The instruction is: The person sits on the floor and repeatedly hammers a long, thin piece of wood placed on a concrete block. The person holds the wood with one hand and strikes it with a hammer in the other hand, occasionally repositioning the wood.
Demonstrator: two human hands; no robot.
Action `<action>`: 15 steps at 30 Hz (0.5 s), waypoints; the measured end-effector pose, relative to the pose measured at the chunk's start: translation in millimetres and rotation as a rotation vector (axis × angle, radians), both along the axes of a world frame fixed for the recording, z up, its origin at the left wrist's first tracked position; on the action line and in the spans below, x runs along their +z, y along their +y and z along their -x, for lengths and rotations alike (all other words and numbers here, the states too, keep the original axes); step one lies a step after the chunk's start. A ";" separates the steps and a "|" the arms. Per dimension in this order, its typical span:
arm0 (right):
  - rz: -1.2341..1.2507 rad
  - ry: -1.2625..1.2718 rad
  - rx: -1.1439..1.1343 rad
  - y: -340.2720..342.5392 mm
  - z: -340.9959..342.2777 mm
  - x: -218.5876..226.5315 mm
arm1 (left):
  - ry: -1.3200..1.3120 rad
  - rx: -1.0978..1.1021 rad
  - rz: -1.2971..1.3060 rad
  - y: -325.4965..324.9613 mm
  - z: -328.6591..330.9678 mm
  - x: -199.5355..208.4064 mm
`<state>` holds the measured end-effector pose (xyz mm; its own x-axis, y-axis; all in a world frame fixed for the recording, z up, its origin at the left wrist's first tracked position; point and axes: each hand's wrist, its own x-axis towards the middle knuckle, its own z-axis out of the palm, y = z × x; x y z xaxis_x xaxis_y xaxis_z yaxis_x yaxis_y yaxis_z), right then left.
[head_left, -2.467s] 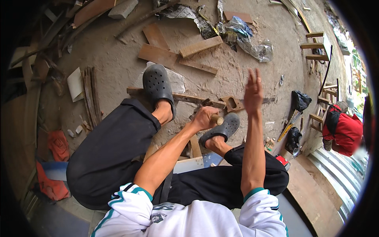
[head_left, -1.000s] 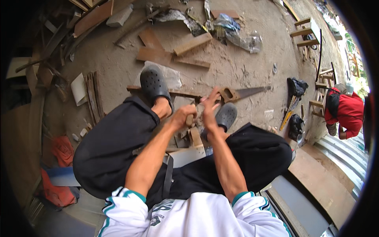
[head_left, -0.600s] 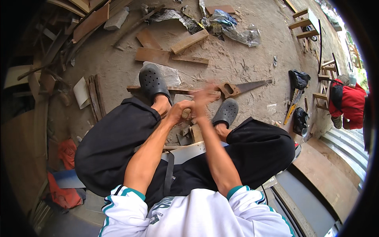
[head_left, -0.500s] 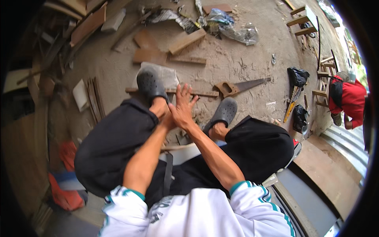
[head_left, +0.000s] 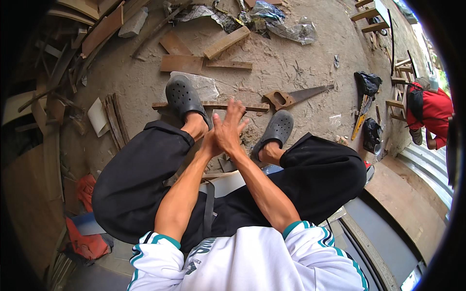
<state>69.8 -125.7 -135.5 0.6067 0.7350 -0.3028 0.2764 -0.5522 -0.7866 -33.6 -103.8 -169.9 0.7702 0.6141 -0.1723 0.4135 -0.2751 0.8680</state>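
Note:
My right hand (head_left: 228, 130) lies over my left hand, palms together or nearly so, between my knees. The right fingers are stretched out and hold nothing. Of my left hand (head_left: 209, 145) only the back and wrist side show; its fingers are hidden behind the right one. Just beyond the fingertips a narrow wooden strip (head_left: 252, 106) lies across the ground, with my left clog (head_left: 184, 97) resting on it. Past my right clog (head_left: 276, 128) lies a handsaw (head_left: 286, 99) with a wooden handle, its blade pointing right.
Board offcuts (head_left: 182, 64) and crumpled plastic sheeting (head_left: 296, 30) lie farther off. Stacked planks (head_left: 104, 31) crowd the left. At right are a yellow-handled saw (head_left: 360, 121), black bags (head_left: 371, 133), wooden stools (head_left: 371, 17) and a person in red (head_left: 429, 111).
My hands stay against each other and shift slightly, the right fingers drawing closer together. The view tilts a little; the handsaw and wood lie where they were.

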 end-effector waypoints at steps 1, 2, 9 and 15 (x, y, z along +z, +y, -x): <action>0.109 0.095 -0.025 -6.0 4.1 -2.5 | 0.039 0.033 -0.054 -0.1 -5.6 5.3; 0.295 0.201 0.003 -4.4 -3.4 11.9 | 0.056 -0.045 -0.182 2.5 -3.9 -6.3; -0.001 0.158 0.175 -6.1 -85.3 64.5 | 0.095 0.080 -0.148 43.7 -70.5 36.9; 0.210 -0.271 0.790 53.8 -120.9 49.1 | 0.260 -0.240 -0.103 70.2 -57.6 47.1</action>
